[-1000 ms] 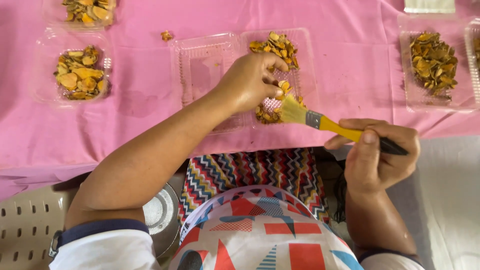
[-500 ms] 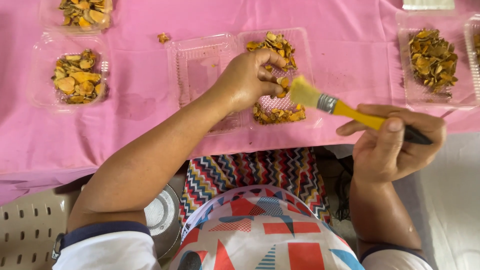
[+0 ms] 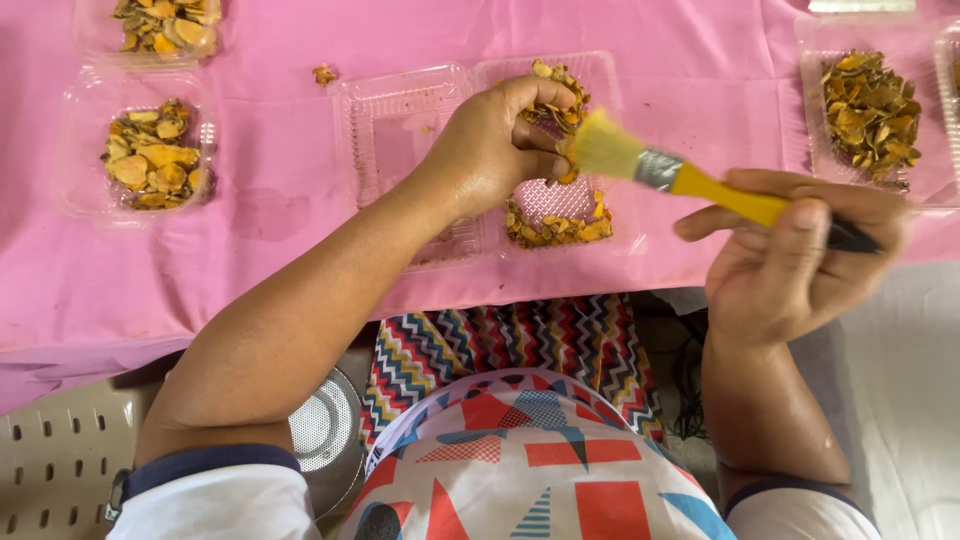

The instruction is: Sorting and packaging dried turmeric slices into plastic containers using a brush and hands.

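While the left hand [image 3: 495,150] is pinching a yellow slice over the open tray [image 3: 480,150], the right hand [image 3: 790,265] – fingers clenched – is holding a brush [image 3: 690,178] – bristles just beside that slice.

A yellow-handled brush [image 3: 690,180] points its pale bristles at orange-brown dried slices [image 3: 556,228] in a clear clamshell tray [image 3: 400,110].
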